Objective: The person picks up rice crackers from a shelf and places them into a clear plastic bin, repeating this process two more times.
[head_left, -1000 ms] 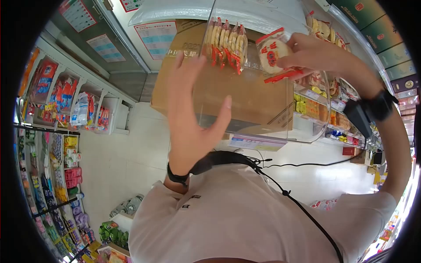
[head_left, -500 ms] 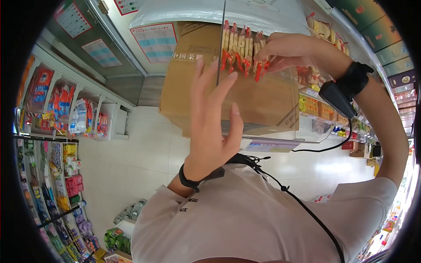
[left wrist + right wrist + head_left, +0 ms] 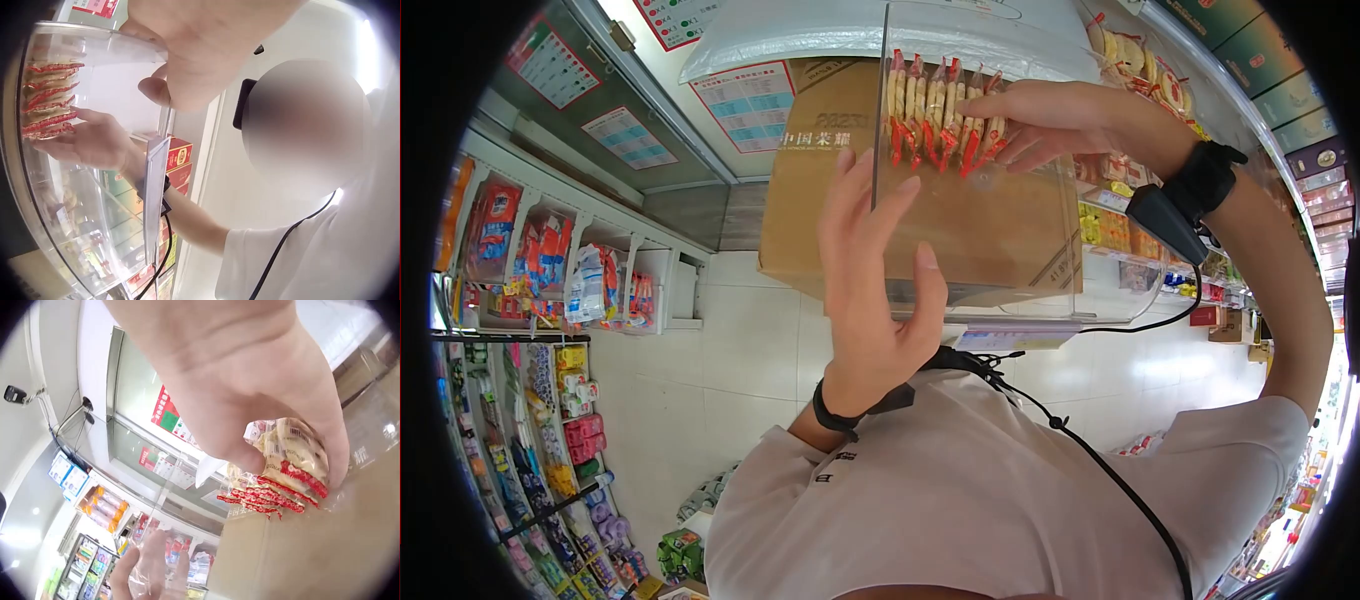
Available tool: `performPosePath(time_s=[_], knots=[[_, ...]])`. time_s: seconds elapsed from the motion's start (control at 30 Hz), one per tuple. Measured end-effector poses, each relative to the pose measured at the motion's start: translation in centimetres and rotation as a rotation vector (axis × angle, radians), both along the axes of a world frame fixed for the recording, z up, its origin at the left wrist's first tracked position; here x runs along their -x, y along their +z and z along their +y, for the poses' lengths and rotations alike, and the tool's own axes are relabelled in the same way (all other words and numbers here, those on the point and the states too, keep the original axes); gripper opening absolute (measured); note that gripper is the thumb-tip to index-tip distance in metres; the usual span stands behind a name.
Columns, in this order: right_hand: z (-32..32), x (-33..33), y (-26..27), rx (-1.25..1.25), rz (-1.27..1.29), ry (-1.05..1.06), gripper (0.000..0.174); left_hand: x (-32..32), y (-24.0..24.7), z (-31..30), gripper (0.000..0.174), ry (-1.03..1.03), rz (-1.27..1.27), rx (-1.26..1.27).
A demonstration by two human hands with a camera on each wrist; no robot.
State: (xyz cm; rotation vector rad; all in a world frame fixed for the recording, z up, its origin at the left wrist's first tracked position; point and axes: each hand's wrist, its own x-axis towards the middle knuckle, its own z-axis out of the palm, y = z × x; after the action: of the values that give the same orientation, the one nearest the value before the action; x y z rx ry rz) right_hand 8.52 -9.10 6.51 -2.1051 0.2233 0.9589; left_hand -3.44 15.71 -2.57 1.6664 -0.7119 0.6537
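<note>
A clear plastic bin [image 3: 1075, 250] holds a row of cracker packets [image 3: 930, 110] with red ends, standing side by side on edge near its far left wall. My right hand [image 3: 1055, 120] is at the row's right end, thumb and fingers around an end packet [image 3: 294, 450] in the right wrist view. My left hand [image 3: 875, 290] is raised at the bin's left side with fingers extended and thumb apart, holding nothing; whether it touches the wall, I cannot tell. The left wrist view shows the right hand [image 3: 94, 140] against the packets [image 3: 50, 103] through clear plastic.
Beneath the bin lies a brown cardboard box [image 3: 820, 220]. A price label strip [image 3: 1020, 335] runs along the bin's near edge. More snack packets [image 3: 1140, 60] are at the right, shelves of goods [image 3: 530, 230] at the left, and a black cable [image 3: 1130, 480] crosses the shirt.
The right hand has carried a packet left to the row's right end and turned it on edge beside the others. The left hand has shifted right and slightly down, its fingers still extended.
</note>
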Motion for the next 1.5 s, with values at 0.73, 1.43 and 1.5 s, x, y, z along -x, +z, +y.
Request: performPosePath(time_s=[0.73,1.43,1.5], knots=[[0.9,-0.1,1.4,0.19,-0.06,0.119,0.109,-0.4,-0.1,-0.1,0.05,0.014,-0.026,0.021],[0.6,0.0,2.1,0.23,-0.092,0.152,0.098,-0.3,0.0,0.1,0.05,0.034,-0.029,-0.019],[1.0,0.2,2.9,0.224,-0.128,0.153,0.099,-0.3,0.1,0.1,0.05,0.043,-0.027,-0.029]])
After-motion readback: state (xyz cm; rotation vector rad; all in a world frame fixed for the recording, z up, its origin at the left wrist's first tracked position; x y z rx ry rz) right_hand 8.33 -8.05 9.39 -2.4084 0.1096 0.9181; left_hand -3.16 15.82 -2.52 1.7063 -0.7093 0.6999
